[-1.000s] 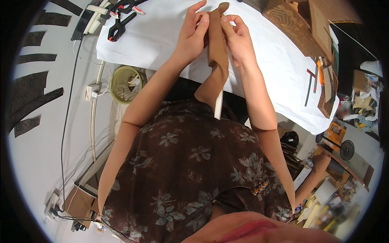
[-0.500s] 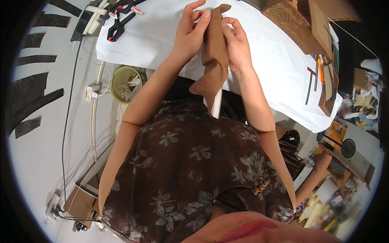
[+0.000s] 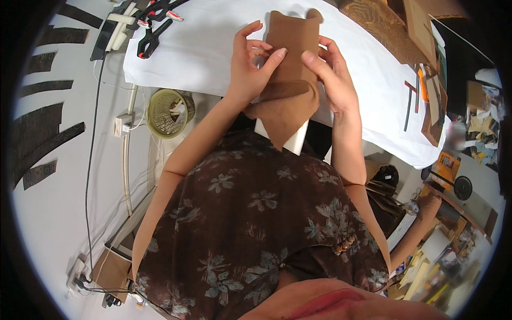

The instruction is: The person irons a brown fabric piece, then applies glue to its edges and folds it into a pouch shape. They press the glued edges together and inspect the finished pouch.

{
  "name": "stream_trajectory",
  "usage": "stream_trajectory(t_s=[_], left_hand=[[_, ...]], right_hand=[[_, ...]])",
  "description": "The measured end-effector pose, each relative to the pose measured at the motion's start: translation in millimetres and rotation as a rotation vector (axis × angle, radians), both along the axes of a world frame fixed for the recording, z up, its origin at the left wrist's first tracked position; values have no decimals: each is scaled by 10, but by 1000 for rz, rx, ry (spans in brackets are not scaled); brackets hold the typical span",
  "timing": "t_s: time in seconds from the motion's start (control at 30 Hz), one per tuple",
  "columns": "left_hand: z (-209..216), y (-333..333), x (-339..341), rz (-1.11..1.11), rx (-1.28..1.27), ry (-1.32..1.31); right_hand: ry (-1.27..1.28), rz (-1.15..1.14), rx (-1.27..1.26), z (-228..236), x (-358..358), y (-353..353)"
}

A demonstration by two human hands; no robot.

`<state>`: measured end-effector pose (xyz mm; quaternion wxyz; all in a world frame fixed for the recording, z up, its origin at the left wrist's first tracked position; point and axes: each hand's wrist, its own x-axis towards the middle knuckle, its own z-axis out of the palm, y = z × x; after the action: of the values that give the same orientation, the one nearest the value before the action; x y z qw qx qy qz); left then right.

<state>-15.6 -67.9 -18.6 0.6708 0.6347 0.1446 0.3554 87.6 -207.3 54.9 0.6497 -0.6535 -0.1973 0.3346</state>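
Note:
In front of me a soft brown sheet, leather or cloth (image 3: 292, 48), lies over a flat white board (image 3: 297, 141) whose lower end shows beneath it. The sheet's top has rounded corners, a fold crosses it lower down, and a loose pointed flap hangs toward me. My left hand (image 3: 252, 72) is at the left edge, thumb on the sheet's face and fingers curled beside the edge. On the right edge my right hand (image 3: 337, 77) grips with its thumb on the face and its fingers partly hidden behind.
A white-covered table (image 3: 208, 48) lies beneath. Black spring clamps (image 3: 153, 40) rest at its far left. A green basket (image 3: 169, 113) with white scraps stands left below the table. Brown sheets (image 3: 376, 26) and an orange-handled tool (image 3: 423, 88) are at the right.
The brown sheet has turned from nearly edge-on to show its broad face. My hands have moved slightly apart and nearer me, and both thumbs now lie on the face.

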Motion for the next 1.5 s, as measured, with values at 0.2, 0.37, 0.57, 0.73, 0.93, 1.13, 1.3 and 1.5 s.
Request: stream_trajectory(t_s=[0.2,0.37,0.57,0.73,0.93,1.13,1.3,1.5], left_hand=[[-38,70,-112,124,59,37],[107,268,-346,-48,-341,125],[703,85,-455,-336,-739,283],[667,104,-450,-392,-538,286],[587,148,-403,-373,-465,209],[401,267,-403,-306,-490,147],[402,285,-441,-175,-219,82],[693,375,-588,35,510,-40]], right_hand=[[88,-39,61,-130,144,-252],[267,-138,397,-300,230,-286],[378,-15,549,-410,324,-235],[332,31,566,-366,299,-239],[328,81,539,-332,306,-256],[615,216,503,-360,277,-340],[562,170,480,-229,173,-249],[-15,112,369,-167,-6,12]])
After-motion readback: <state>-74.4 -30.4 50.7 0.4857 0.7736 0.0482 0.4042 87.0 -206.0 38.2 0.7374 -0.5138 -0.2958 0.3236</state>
